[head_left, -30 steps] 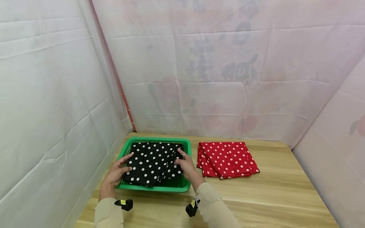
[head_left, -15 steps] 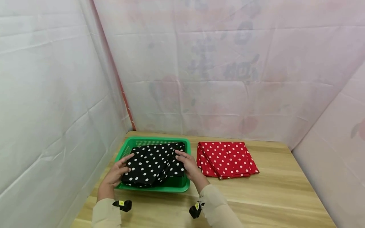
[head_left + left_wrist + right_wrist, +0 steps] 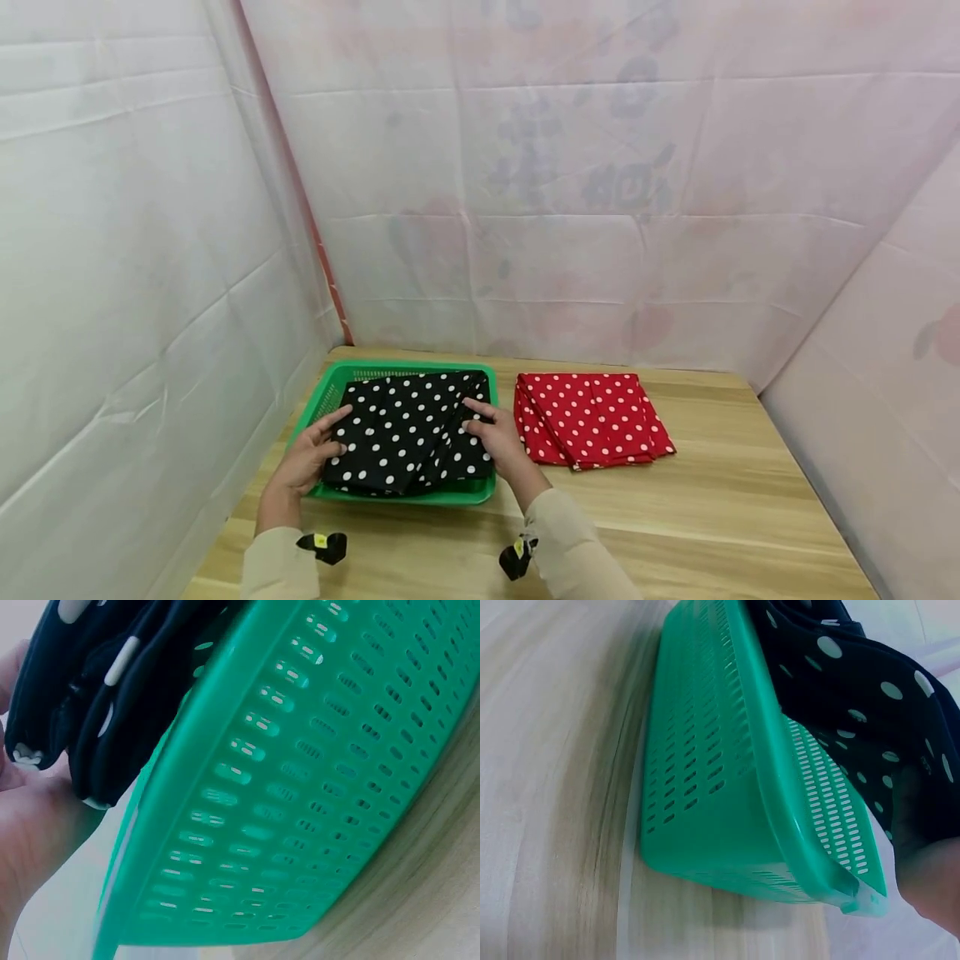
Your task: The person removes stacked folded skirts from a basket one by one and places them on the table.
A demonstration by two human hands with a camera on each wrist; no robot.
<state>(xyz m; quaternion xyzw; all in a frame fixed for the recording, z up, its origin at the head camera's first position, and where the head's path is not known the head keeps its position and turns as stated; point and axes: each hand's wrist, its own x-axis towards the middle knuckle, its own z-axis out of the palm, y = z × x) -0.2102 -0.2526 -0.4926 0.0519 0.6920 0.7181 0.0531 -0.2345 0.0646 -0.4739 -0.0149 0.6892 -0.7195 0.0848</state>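
Over green basket [image 3: 322, 398], black cloth [image 3: 405, 433] lower than before.

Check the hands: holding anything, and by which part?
Both hold the folded black white-dotted cloth over the green plastic basket: left hand at its left edge, right hand at its right edge.

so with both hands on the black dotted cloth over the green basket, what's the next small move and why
Probably lower and release it. The left hand and right hand hold the folded black polka-dot cloth by its sides, over the green basket, with its near edge overhanging the rim, so nudging it farther in first seems wise.
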